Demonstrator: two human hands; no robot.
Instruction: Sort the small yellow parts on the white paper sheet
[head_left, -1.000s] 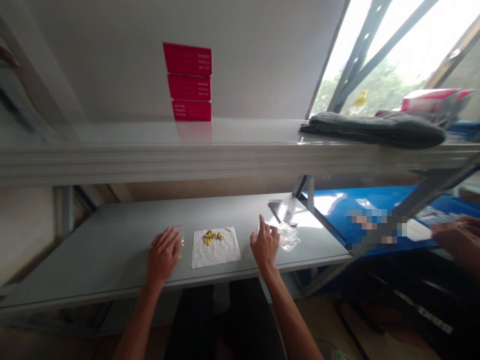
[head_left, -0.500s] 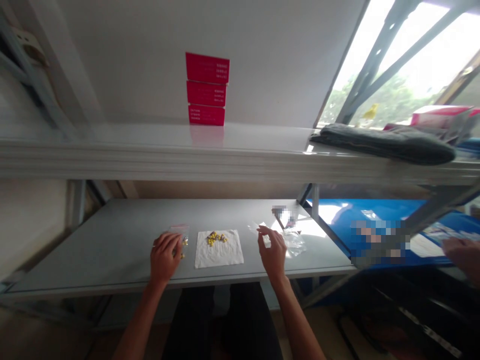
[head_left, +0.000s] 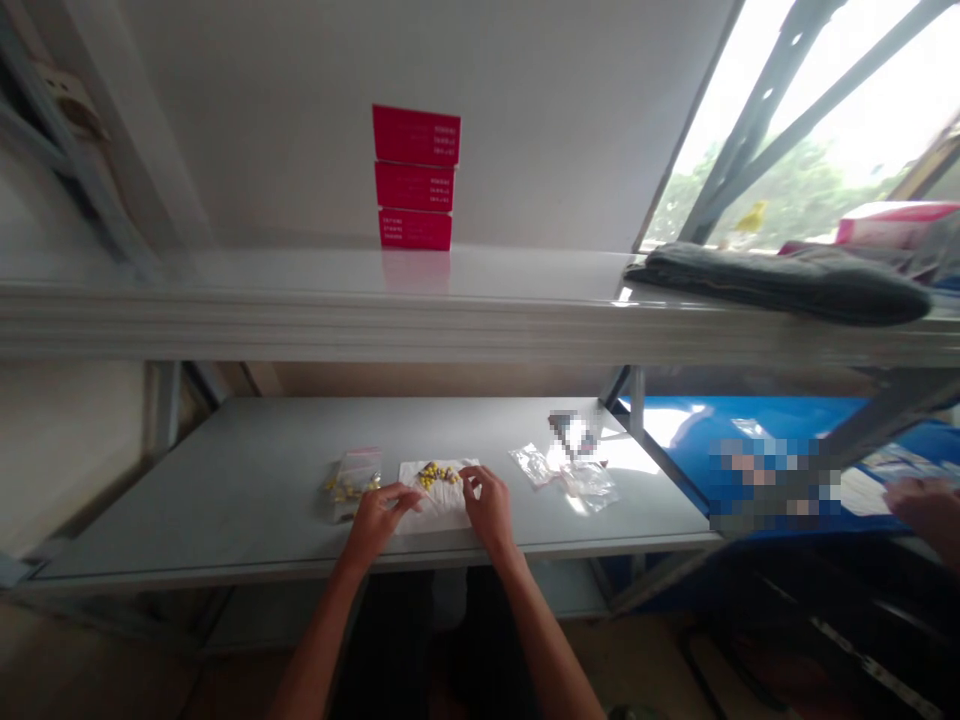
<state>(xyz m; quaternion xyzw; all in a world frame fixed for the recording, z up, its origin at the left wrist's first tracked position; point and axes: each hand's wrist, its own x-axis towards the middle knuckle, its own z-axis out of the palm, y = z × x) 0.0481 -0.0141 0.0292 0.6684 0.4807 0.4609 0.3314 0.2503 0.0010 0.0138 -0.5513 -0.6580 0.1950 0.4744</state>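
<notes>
Pieces (head_left: 437,475), mostly yellow, lie just beside the right hand (head_left: 489,506).

White cloth (head_left: 431,516): one. From it, red boxes (head_left: 414,187): three, at twelve o'clock. Filled bag (head_left: 360,462): one, at nine. Clear bags (head_left: 533,465): at least two, at three. Folded gray cloth (head_left: 772,285): one, at two. Yellow pieces (head_left: 429,479) (too small to tally): several.

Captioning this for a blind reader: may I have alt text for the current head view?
The left hand and right hand reach over a white cloth bearing small yellow pieces on a grey table. A clear bag with yellowish pieces lies left of the cloth, clear plastic to its right; three red boxes are stacked on the shelf above.
</notes>
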